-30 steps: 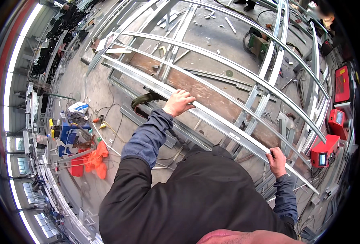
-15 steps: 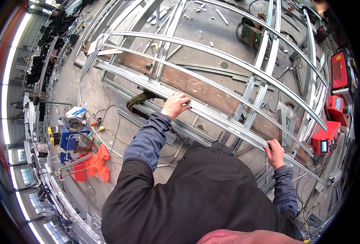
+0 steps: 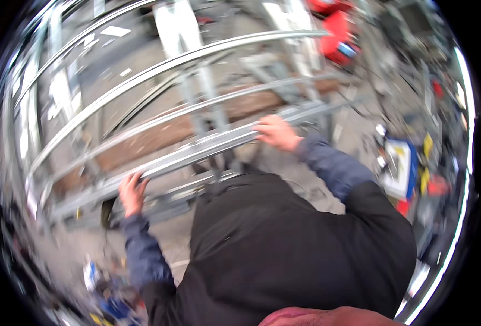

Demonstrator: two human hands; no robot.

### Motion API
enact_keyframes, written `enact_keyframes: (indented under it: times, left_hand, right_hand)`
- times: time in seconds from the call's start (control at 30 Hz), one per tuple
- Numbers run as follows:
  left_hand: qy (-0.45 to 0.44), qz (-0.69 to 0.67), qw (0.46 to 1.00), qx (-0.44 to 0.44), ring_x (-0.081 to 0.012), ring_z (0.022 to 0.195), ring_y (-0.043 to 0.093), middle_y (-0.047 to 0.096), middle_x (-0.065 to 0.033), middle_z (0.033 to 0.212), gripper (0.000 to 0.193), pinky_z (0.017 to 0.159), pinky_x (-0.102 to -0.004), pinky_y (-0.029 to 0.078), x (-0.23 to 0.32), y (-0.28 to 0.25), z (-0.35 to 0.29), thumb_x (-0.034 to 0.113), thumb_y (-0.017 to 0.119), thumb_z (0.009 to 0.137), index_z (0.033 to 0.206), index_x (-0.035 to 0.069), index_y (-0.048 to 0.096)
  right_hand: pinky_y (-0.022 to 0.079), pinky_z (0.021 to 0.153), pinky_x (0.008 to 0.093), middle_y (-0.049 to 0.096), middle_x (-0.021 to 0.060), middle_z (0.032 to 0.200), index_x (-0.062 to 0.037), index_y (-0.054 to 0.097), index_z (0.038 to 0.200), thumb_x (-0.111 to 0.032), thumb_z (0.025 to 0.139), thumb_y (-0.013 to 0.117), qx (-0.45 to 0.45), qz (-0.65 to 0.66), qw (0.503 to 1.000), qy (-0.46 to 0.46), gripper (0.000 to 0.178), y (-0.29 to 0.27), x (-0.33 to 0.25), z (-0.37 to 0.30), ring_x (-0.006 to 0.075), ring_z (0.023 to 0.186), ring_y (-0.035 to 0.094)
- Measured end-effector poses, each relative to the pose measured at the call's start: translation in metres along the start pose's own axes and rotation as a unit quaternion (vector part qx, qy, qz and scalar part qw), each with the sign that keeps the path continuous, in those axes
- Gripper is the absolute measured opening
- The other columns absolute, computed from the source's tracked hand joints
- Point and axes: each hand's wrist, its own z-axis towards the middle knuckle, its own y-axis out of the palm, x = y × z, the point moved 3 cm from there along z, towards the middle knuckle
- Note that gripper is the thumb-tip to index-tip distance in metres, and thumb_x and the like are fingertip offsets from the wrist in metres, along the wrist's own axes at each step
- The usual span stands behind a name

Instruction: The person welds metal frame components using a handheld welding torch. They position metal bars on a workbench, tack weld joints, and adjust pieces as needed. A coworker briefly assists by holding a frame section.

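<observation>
Long silvery metal rails [image 3: 197, 149] lie side by side across the front of a metal frame, slanting up to the right before my body. My left hand [image 3: 132, 192] grips their near edge toward the left end, its fingers bent over the top. Farther right, my right hand [image 3: 277, 132] is curled over the same rails from the near side. Motion blur softens the picture, and the undersides of the rails and my thumbs' grip are partly hidden. A dark green curved piece [image 3: 108, 212] shows below the rails beside my left hand.
Beyond the rails run a brown, worn board [image 3: 167, 130] and a long metal bar [image 3: 142, 81] of the frame. A red machine [image 3: 338, 38] stands far right. Near the right side is a blue and white box [image 3: 400, 168]. Cables and scraps lie on the floor.
The view has swung to the right, so the rails now slant upward to the right and the red machine appears nearer the middle. Both hands remain on the rails.
</observation>
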Motion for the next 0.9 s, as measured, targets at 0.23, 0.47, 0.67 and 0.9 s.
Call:
enact_keyframes:
  times: [0.23,0.47,0.67,0.9]
  left_hand:
    - [0.006,0.008,0.998,-0.061,-0.0351,0.112,0.064,0.071,-0.0103,0.112,0.034,0.104,-0.0479,0.047,-0.001,-0.007,-0.002,0.024,0.081,0.096,0.128,0.011,0.078]
    - [0.033,0.019,0.999,0.030,-0.0375,0.119,0.060,0.068,-0.0129,0.116,0.033,0.107,-0.0507,0.046,0.018,-0.004,-0.005,0.021,0.082,0.096,0.127,0.009,0.080]
    - [0.029,-0.001,0.999,-0.039,-0.0378,0.116,0.058,0.068,-0.0134,0.116,0.034,0.105,-0.0501,0.047,0.010,-0.004,-0.001,0.019,0.082,0.095,0.127,0.009,0.081]
    - [0.009,-0.015,1.000,-0.018,-0.0354,0.114,0.059,0.068,-0.0117,0.112,0.034,0.105,-0.0491,0.046,0.007,0.002,-0.003,0.020,0.084,0.094,0.126,0.009,0.082]
  right_hand:
    - [0.054,0.100,0.0454,0.071,0.0047,0.118,-0.0136,0.078,0.126,-0.034,0.095,0.084,-0.043,-0.013,0.997,0.065,0.038,0.012,-0.004,-0.009,0.0307,0.112,0.065]
    - [0.054,0.101,0.0439,0.071,0.0036,0.119,-0.0142,0.078,0.127,-0.035,0.096,0.082,-0.038,-0.035,0.998,0.031,0.037,0.012,0.009,-0.017,0.0291,0.113,0.065]
    - [0.054,0.101,0.0435,0.072,0.0033,0.118,-0.0141,0.077,0.127,-0.035,0.097,0.081,-0.021,-0.038,0.998,0.034,0.037,0.014,0.008,-0.018,0.0289,0.113,0.065]
    - [0.051,0.104,0.0444,0.070,0.0019,0.117,-0.0154,0.077,0.125,-0.033,0.103,0.075,-0.004,-0.042,0.997,0.060,0.028,0.021,0.003,-0.020,0.0278,0.115,0.064]
